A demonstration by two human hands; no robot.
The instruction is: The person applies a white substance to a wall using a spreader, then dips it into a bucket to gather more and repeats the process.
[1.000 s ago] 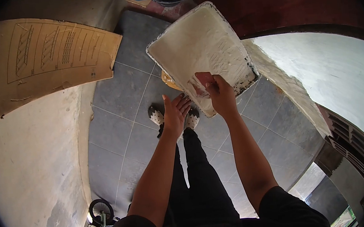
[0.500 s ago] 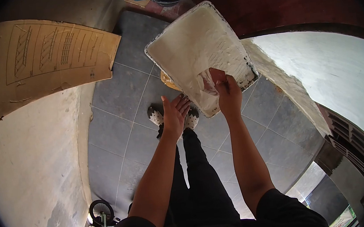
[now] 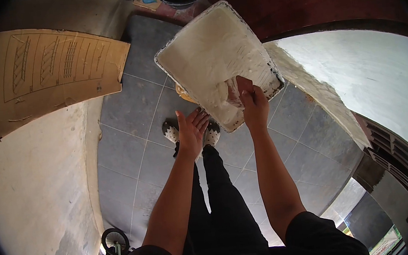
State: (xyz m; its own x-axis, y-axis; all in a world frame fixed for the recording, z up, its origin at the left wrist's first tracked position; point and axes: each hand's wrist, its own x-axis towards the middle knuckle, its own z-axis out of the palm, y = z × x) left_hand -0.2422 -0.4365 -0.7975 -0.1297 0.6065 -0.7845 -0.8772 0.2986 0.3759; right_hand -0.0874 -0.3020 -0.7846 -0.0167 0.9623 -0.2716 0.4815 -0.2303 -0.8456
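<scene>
A large paint tray (image 3: 204,38) with off-white paste in it and dark chips along its rim lies ahead of me, tilted in view. My right hand (image 3: 255,107) grips a flat reddish-brown scraper (image 3: 244,83) over the tray's near right part. White paste coats the scraper's left side, and ridged marks show in the paste beside it. Palm up and fingers spread, my left hand (image 3: 192,131) is held by the tray's near left edge, holding nothing. A yellowish round thing (image 3: 184,93) is partly hidden under the tray's left side.
Grey floor tiles (image 3: 128,115) surround my feet in spotted shoes (image 3: 211,135). Printed cardboard (image 3: 50,79) stands along the left wall. A black bucket (image 3: 181,0) sits at the far end. On the right is a partly coated white wall (image 3: 372,75); a bicycle wheel (image 3: 115,241) shows lower left.
The whole view has shifted slightly, so the tray and hands appear a little farther left. My left hand's fingers are spread a bit more; the right hand keeps its hold on the scraper.
</scene>
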